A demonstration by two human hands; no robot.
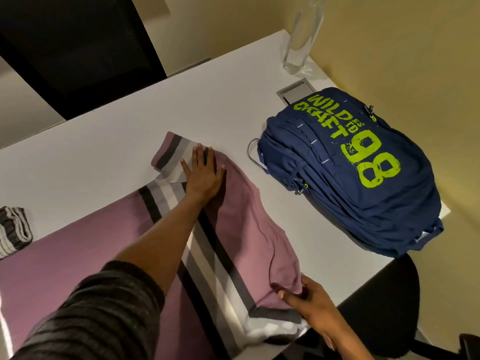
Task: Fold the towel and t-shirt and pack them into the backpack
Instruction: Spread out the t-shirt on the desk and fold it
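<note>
Purple shirt (241,216) w/ black, grey & white stripes lies on the white desk (104,120). It's partly folded: its right side is flipped over the middle. One striped sleeve of the shirt sticks out at the far end.

L hand (204,175) lies flat on the shirt right by that sleeve, palm down. Its fingers are straight & close together, thumb out a bit.

R hand (304,297) is at the near desk edge. It pinches the corner of the flipped purple part btw thumb & fingers.

Blue backpack (350,178) w/ green letters lies flat on the right side of the desk, near the shirt but not touching. Can't tell if it's zipped.

A folded grey & white cloth (14,229) sits at the far left, just beside the shirt. A tall clear vase (302,35) stands at the far corner, behind the backpack. A black chair (376,307) is by the desk, near the R hand.
</note>
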